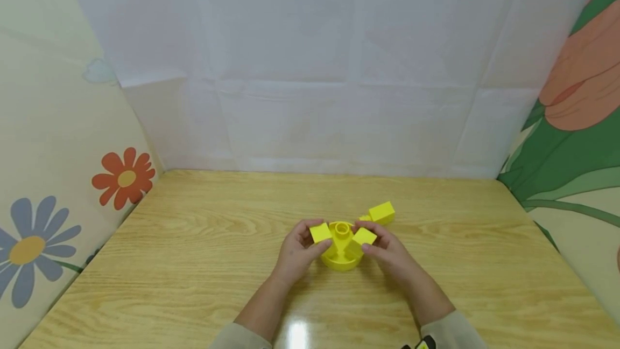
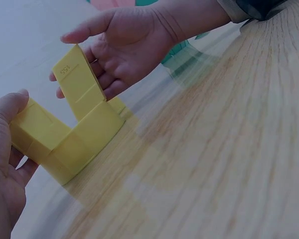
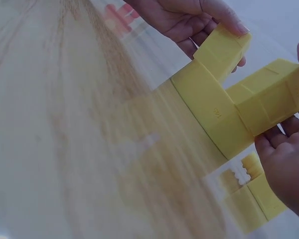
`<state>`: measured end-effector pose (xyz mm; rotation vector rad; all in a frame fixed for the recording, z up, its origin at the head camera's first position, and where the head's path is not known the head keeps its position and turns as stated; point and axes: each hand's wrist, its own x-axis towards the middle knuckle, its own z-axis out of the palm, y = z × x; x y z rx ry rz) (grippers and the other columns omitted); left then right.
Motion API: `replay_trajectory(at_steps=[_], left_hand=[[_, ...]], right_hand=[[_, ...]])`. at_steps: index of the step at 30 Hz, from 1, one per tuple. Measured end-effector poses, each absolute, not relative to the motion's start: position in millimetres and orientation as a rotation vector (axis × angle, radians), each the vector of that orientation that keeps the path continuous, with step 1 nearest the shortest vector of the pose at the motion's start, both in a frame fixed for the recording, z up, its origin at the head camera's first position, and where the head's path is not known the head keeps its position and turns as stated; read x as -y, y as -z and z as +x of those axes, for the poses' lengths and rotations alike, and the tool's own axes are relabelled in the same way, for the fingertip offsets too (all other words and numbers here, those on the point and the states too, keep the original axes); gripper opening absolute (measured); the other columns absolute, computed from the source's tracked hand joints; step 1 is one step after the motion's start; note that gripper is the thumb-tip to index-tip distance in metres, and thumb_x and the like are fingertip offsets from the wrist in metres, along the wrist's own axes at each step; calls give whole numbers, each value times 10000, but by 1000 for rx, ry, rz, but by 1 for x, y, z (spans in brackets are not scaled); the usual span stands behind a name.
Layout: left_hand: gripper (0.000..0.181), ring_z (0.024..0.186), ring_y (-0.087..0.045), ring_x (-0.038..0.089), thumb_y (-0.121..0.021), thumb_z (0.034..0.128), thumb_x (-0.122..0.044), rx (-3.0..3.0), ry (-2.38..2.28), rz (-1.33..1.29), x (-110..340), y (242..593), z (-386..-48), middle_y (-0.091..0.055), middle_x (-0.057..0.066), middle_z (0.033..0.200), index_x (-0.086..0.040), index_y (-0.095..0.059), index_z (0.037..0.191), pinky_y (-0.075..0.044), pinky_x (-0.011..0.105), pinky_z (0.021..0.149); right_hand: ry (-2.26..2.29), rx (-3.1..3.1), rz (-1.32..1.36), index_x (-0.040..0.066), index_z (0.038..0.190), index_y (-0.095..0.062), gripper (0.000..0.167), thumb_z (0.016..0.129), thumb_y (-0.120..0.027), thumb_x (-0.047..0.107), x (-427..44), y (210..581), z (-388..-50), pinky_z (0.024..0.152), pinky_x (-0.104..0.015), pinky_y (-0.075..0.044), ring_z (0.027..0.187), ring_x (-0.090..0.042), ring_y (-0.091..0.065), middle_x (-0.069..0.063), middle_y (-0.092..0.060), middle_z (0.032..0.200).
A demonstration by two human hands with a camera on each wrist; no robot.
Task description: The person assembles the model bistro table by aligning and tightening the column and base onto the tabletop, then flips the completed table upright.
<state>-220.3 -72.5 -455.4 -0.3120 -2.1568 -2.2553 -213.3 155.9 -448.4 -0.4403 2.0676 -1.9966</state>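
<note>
A round yellow plastic base (image 1: 342, 266) with a raised ring inside rests on the table, and two yellow block-shaped pieces slant up and outward from it. My left hand (image 1: 295, 253) pinches the left piece (image 1: 319, 232) between thumb and fingers. The right piece (image 1: 364, 235) is between the thumb and fingers of my right hand (image 1: 396, 257). In the left wrist view both pieces (image 2: 40, 122) meet the base's wall (image 2: 89, 139); how they join inside is hidden. Small raised marks show on the right piece (image 2: 79, 82).
Another yellow piece (image 1: 381, 213), with a block end and a toothed end (image 3: 250, 167), lies on the wooden table (image 1: 194, 263) just beyond my right hand. A white cloth (image 1: 315, 69) hangs behind the table, with flowered cloth (image 1: 58, 123) at the sides.
</note>
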Motion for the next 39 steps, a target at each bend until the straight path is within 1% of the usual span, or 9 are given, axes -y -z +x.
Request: replay_trajectory(at_steps=[5, 10, 13, 16, 17, 21, 27, 34, 39], left_hand=[[422, 959, -633, 38, -710, 829, 62, 2158, 2257, -312, 73, 456, -220, -618, 271, 1273, 50, -568, 1226, -515, 165, 834], [418, 962, -632, 54, -710, 835, 46, 2175, 2251, -303, 73, 454, -220, -616, 264, 1279, 46, -564, 1227, -518, 169, 828], [417, 962, -631, 64, -710, 835, 49, 2172, 2265, -296, 73, 454, -220, -613, 266, 1282, 46, -565, 1226, -518, 170, 824], [416, 971, -630, 76, -708, 832, 60, 2161, 2282, -286, 73, 453, -220, -614, 267, 1282, 46, -568, 1223, -517, 167, 824], [416, 973, -631, 81, -707, 831, 62, 2158, 2285, -284, 73, 453, -220, -615, 266, 1281, 46, -568, 1223, -517, 167, 822], [413, 986, -631, 99, -707, 837, 48, 2164, 2278, -281, 73, 453, -220, -613, 265, 1284, 45, -565, 1225, -521, 165, 817], [411, 980, -633, 77, -712, 853, 7, 2238, 2245, -312, 77, 452, -223, -617, 247, 1291, 27, -567, 1236, -520, 171, 831], [391, 1016, -620, 108, -697, 873, -18, 2373, 2183, -426, 86, 447, -229, -620, 209, 1307, 1, -567, 1242, -503, 191, 868], [378, 1001, -600, 106, -689, 885, -39, 2396, 2166, -467, 87, 447, -230, -620, 205, 1302, -11, -567, 1242, -495, 189, 863]], right_hand=[[1993, -2035, -434, -48, 1461, -349, 563, 985, -568, 157, -157, 450, -215, 968, -122, -446, 1165, 44, -511, -291, -375, 1492], [2005, -2040, -435, -73, 1417, -374, 539, 982, -585, 163, -157, 450, -216, 955, -130, -458, 1142, 20, -522, -282, -413, 1443], [2029, -2031, -476, -106, 1398, -369, 550, 977, -597, 163, -158, 451, -216, 946, -131, -466, 1129, 20, -532, -192, -494, 1382], [2048, -2024, -512, -134, 1381, -362, 554, 972, -603, 152, -158, 453, -216, 941, -137, -475, 1120, 11, -540, -123, -522, 1332], [2048, -2027, -502, -128, 1376, -370, 553, 969, -611, 157, -157, 453, -216, 937, -138, -478, 1116, 9, -538, -92, -530, 1315], [2040, -2060, -493, -117, 1352, -398, 529, 960, -624, 156, -155, 453, -215, 923, -140, -482, 1106, -7, -530, -92, -525, 1290], [2062, -2056, -527, -132, 1346, -396, 551, 955, -634, 175, -154, 455, -216, 917, -137, -482, 1093, 4, -536, 34, -545, 1228], [2054, -2052, -504, -114, 1346, -418, 522, 961, -625, 172, -154, 455, -216, 924, -145, -480, 1104, -19, -537, 21, -546, 1239], [2058, -2054, -498, -124, 1343, -419, 558, 951, -642, 204, -155, 455, -216, 914, -143, -477, 1090, -12, -538, 27, -557, 1221]])
